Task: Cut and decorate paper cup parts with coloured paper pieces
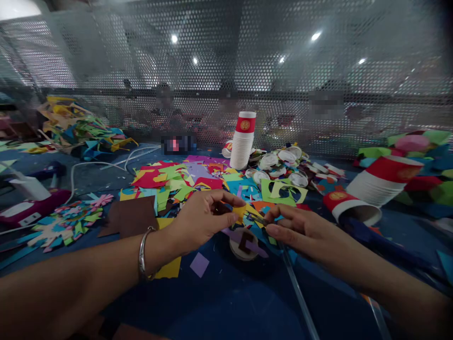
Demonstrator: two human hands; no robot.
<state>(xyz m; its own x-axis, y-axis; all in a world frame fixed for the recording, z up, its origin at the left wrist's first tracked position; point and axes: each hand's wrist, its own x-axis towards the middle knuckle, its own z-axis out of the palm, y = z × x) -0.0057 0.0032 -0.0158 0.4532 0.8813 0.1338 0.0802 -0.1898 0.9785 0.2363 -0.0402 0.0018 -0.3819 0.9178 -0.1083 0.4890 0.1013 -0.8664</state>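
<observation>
My left hand (201, 219), a silver bangle at its wrist, pinches a small piece of yellow paper (240, 213) between thumb and fingers. My right hand (295, 229) is closed on small scissors (257, 217); their thin blades reach the yellow paper, and the handles are mostly hidden by the fingers. Just below both hands lies a round white disc (236, 242), with a dark brown paper shape (245, 242) and a purple paper strip (261, 250) on it. A purple paper square (200, 264) rests on the blue table near my left wrist.
A tall stack of paper cups (242, 148) stands at the back, before a perforated metal screen (219, 56). Piles of coloured paper scraps (166, 182) and white discs (271, 161) surround it. More cups (378, 182) lie tipped at right. A power strip (31, 210) sits left.
</observation>
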